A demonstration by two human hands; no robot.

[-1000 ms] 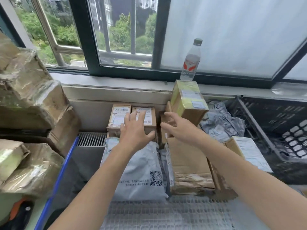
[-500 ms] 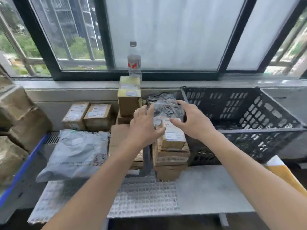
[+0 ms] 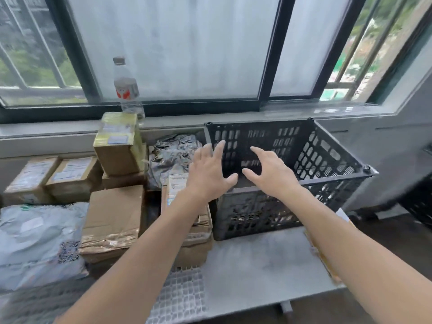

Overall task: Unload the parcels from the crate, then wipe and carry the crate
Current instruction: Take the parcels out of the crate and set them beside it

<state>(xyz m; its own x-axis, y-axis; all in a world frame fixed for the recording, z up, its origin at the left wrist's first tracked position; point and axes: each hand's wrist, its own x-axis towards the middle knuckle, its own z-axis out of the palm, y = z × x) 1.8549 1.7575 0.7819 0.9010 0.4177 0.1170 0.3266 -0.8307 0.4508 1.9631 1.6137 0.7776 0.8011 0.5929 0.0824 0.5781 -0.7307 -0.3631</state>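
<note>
Parcels (image 3: 114,220) sit stacked on the counter (image 3: 257,260) just left of the black crate (image 3: 327,160), probably so that each lift out is short. The left hand (image 3: 208,171) and right hand (image 3: 268,174) hover side by side over the crate's near rim, fingers spread and loosely bent, holding nothing. They look poised to reach in, or to take the rim. The 2 hands and the near wall hide the crate's floor, so what remains inside cannot be told. A yellowish flat item (image 3: 327,258) is partly covered by the right forearm.
</note>
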